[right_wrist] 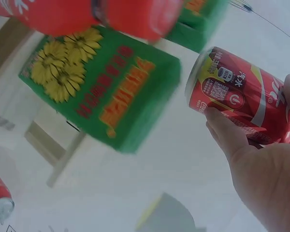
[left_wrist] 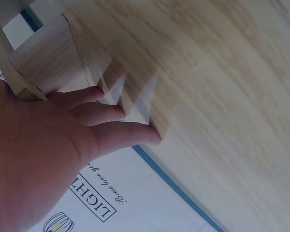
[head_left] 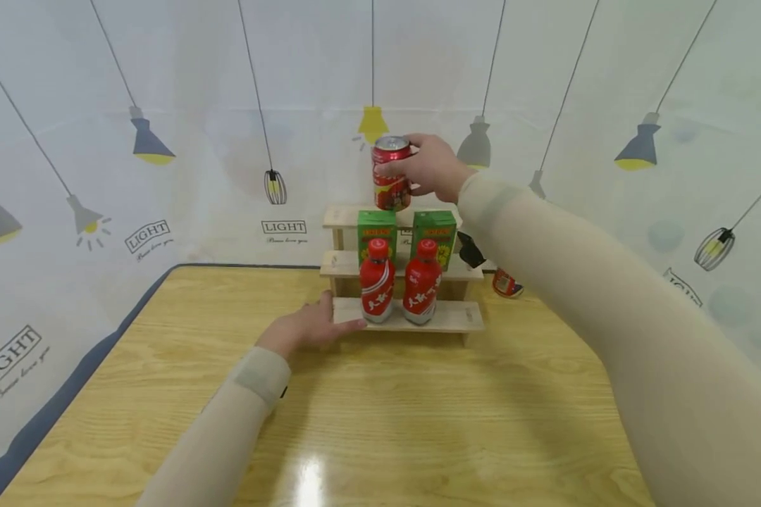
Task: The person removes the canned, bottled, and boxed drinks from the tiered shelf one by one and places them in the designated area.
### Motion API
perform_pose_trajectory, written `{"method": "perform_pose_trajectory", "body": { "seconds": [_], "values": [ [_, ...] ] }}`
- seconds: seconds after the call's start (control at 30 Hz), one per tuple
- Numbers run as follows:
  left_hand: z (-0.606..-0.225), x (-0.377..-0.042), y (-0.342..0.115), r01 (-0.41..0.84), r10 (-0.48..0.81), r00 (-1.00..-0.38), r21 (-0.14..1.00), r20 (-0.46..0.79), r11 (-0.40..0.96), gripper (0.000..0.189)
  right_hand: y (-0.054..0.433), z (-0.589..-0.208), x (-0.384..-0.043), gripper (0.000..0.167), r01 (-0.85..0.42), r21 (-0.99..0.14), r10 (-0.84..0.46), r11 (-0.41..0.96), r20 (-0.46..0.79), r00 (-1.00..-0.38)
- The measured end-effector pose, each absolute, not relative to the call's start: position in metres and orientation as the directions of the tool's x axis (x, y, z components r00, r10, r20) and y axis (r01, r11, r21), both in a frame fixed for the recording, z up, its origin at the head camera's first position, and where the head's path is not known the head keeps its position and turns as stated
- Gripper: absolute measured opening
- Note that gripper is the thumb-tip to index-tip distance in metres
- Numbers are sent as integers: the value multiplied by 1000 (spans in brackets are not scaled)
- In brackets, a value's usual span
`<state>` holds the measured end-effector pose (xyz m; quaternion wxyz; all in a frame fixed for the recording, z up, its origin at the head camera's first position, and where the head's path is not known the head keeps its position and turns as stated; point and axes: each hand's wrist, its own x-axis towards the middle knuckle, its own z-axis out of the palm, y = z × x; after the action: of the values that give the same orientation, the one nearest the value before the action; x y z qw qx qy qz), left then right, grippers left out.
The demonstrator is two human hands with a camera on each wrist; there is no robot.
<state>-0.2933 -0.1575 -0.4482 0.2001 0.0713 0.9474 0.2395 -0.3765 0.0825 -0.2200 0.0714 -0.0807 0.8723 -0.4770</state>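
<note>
My right hand (head_left: 436, 167) grips a red soda can (head_left: 392, 190), fingers and thumb around its sides. The can is upright, over the top step of a small wooden step shelf (head_left: 342, 217); whether its base touches the step cannot be told. The right wrist view shows the same can (right_wrist: 241, 92) with printed labels. My left hand (head_left: 307, 325) is at the left end of the bottom step, thumb along its front edge. In the left wrist view its fingers (left_wrist: 130, 133) are extended, tips at the tabletop. Two red bottles (head_left: 377, 285) (head_left: 422, 285) stand on the bottom step.
Behind the bottles, two green drink cartons (head_left: 375, 227) (head_left: 442, 229) stand on the middle step. Another red can (head_left: 506, 284) is on the table right of the shelf, partly hidden by my right arm. A lamp-printed curtain (head_left: 209, 141) hangs behind the wooden table (head_left: 418, 422).
</note>
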Motion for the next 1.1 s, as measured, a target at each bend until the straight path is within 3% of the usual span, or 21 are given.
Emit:
{"method": "perform_pose_trajectory", "body": {
  "seconds": [0.67,1.1],
  "values": [
    [-449,-294,-162,43,230,-916,488,-329,872,133,119,-173,-371,81,-22,-895,-106,446,-29,-994],
    [-447,-297,-159,31,215,-919,484,-330,874,133,152,-172,-368,83,-3,-873,-66,487,-33,-997]
  ]
}}
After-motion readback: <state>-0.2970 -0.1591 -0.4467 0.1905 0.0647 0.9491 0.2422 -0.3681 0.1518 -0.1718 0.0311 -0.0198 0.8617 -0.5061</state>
